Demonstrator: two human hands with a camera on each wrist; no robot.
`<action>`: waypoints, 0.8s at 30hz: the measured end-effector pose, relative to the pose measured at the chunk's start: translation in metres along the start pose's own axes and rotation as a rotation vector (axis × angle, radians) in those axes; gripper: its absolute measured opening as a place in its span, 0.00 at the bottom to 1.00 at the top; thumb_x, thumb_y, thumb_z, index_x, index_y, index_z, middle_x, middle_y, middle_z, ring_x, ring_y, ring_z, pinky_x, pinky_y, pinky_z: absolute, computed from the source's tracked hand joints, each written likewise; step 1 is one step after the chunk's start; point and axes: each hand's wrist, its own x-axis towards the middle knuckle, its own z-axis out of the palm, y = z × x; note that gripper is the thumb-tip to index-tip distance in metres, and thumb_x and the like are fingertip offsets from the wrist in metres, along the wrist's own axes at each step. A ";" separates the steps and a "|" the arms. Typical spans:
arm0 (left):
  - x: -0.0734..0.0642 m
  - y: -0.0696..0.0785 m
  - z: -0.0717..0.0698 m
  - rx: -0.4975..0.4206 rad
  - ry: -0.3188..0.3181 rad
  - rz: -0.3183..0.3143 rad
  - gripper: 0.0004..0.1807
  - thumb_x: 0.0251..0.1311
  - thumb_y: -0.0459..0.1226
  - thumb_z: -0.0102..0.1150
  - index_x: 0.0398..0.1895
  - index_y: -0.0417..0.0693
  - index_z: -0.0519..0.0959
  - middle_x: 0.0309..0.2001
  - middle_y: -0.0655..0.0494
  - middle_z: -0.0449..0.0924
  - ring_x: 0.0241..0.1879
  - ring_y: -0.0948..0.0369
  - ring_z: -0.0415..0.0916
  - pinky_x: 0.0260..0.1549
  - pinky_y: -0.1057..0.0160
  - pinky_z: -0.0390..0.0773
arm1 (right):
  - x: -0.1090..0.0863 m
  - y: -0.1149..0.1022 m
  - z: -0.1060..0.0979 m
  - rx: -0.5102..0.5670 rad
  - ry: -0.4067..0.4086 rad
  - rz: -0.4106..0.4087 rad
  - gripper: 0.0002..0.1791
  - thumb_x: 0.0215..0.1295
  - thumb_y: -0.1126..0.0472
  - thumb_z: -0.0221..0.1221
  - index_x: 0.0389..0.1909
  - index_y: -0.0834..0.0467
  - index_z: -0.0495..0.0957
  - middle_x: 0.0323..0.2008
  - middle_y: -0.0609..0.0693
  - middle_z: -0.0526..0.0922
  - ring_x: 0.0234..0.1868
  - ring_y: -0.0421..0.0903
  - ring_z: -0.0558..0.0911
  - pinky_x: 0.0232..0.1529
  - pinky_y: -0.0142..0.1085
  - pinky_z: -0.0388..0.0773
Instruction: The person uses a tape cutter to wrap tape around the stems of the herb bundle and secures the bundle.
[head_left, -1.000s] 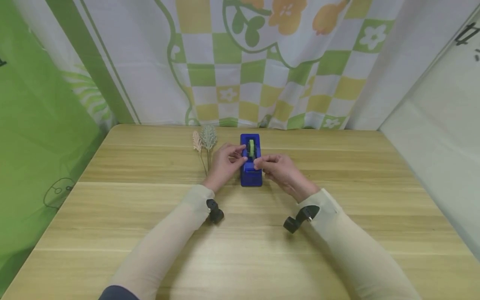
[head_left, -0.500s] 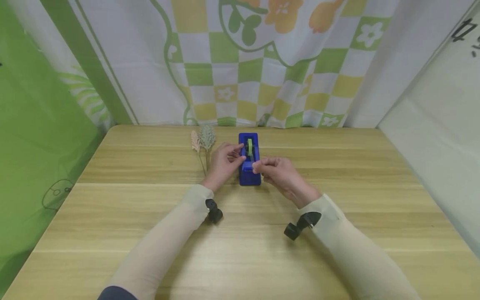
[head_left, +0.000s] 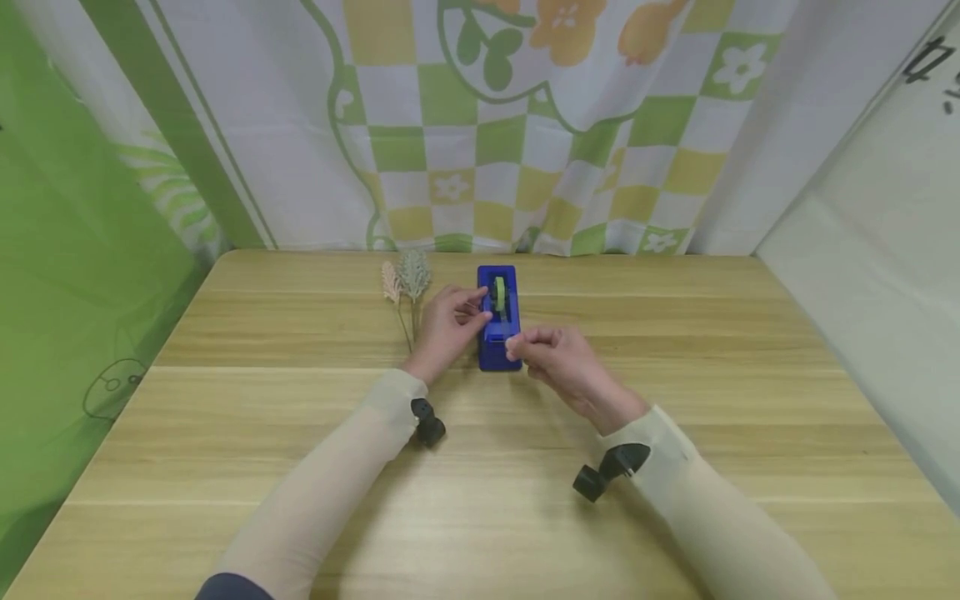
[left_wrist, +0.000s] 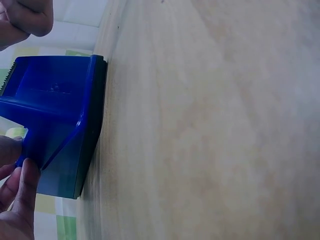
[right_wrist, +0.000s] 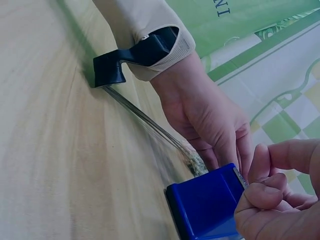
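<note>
A blue tape dispenser stands on the table with a yellow-green tape roll in its well. From its left side, my left hand grips the dispenser's wall, thumb and fingers at the edge in the left wrist view, where the dispenser's blue body fills the left part. My right hand pinches the free end of the tape just beyond the front right of the cutter. A faint clear strip runs back toward the roll. In the right wrist view, thumb and fingertips of the right hand meet beside the toothed cutter.
Two dried flower stems, one grey-green and one pink, lie left of the dispenser, close to the left hand. Behind the wooden table hangs a checked curtain. A thin dark wire loop shows at the left edge.
My right hand has drawn the tape end toward me, from behind the cutter to just past it. The left hand stays on the dispenser. The head view has shifted slightly.
</note>
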 end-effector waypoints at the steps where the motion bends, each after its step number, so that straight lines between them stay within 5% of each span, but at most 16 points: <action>1: 0.000 0.000 0.000 -0.002 0.001 0.000 0.22 0.66 0.30 0.69 0.63 0.36 0.81 0.51 0.38 0.81 0.49 0.46 0.86 0.53 0.57 0.87 | -0.001 0.001 0.000 0.001 0.002 0.003 0.12 0.76 0.65 0.58 0.31 0.53 0.83 0.31 0.40 0.84 0.33 0.37 0.74 0.34 0.26 0.71; 24: -0.002 0.002 -0.001 -0.008 -0.008 0.004 0.22 0.67 0.30 0.67 0.64 0.36 0.80 0.53 0.39 0.80 0.50 0.46 0.84 0.54 0.58 0.87 | -0.020 0.016 0.004 -0.026 -0.033 -0.013 0.11 0.76 0.65 0.57 0.32 0.52 0.82 0.33 0.40 0.84 0.40 0.39 0.75 0.38 0.26 0.73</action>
